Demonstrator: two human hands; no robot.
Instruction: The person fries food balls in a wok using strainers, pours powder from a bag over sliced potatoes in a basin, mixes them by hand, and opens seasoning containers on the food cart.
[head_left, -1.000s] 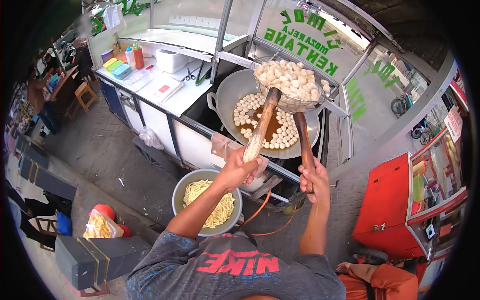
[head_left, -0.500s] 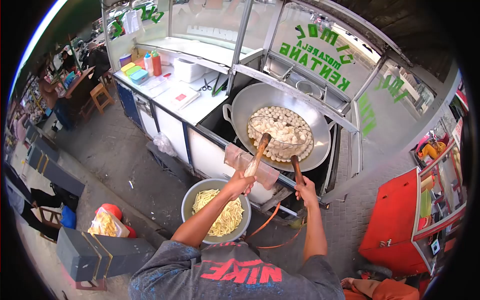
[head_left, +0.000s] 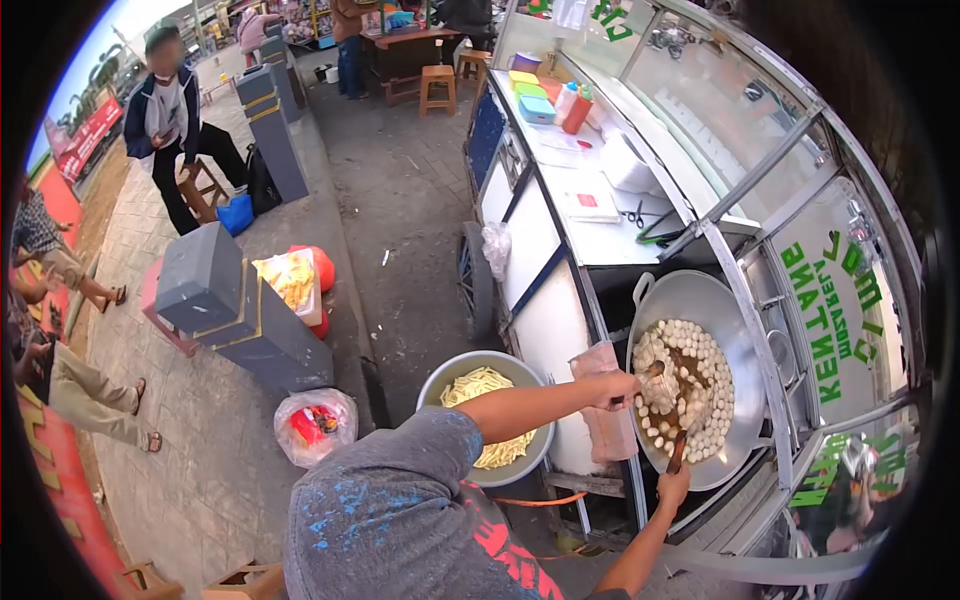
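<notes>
A large metal wok sits in the cart at right. Pale round balls float in its brown oil, with a clump of them heaped at the near left side. My left hand is closed around a wooden handle whose burnt tip shows over that clump. Lower down, my right hand grips a second, darker wooden handle reaching into the wok. The working ends of both tools are hard to make out. Below my left arm stands a grey basin of pale cut strips.
A pink sheet hangs on the cart's near edge. Squeeze bottles, scissors and a white tub stand on the counter. Metal posts frame the wok. Grey bollards and a seated person are at left.
My view has swung left, so the cart appears farther right. The clump has shifted to the wok's left side, and brown oil shows in the middle. Both hands keep their handles.
</notes>
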